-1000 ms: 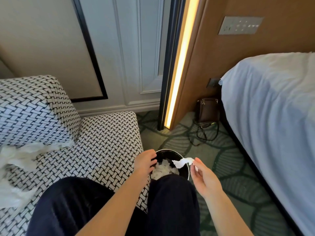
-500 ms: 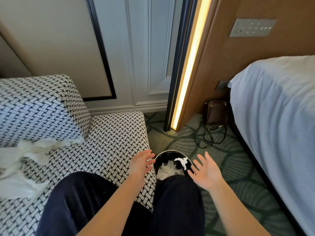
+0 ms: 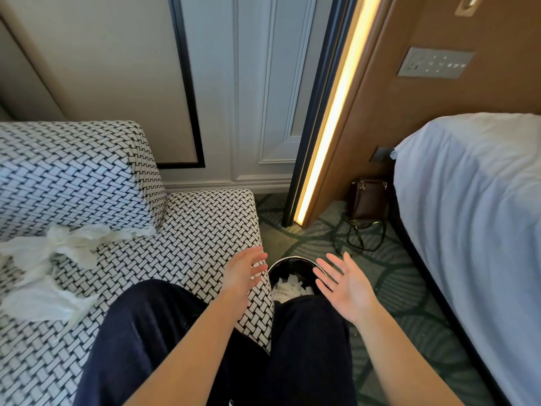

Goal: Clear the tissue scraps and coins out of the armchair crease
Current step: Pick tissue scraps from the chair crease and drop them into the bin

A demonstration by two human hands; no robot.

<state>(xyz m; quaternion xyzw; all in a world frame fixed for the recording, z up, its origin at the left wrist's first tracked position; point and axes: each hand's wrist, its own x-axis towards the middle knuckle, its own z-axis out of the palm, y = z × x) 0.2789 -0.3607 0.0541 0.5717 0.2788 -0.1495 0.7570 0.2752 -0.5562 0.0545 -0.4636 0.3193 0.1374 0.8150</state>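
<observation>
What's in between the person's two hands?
A round black bin holding white tissue scraps sits between the left hand and right hand, in the head view.

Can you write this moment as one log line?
left hand: open, empty | right hand: open, empty | bin: scraps inside | armchair: tissues at crease

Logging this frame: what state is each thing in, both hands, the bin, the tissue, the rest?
left hand: open, empty, over the armchair seat's corner.
right hand: open, palm up, empty, by the bin.
bin: upright on the floor, white tissue inside.
tissue scraps: loose along the armchair crease and seat.
light strip: lit.
handbag: upright on the carpet, strap slack.
</observation>
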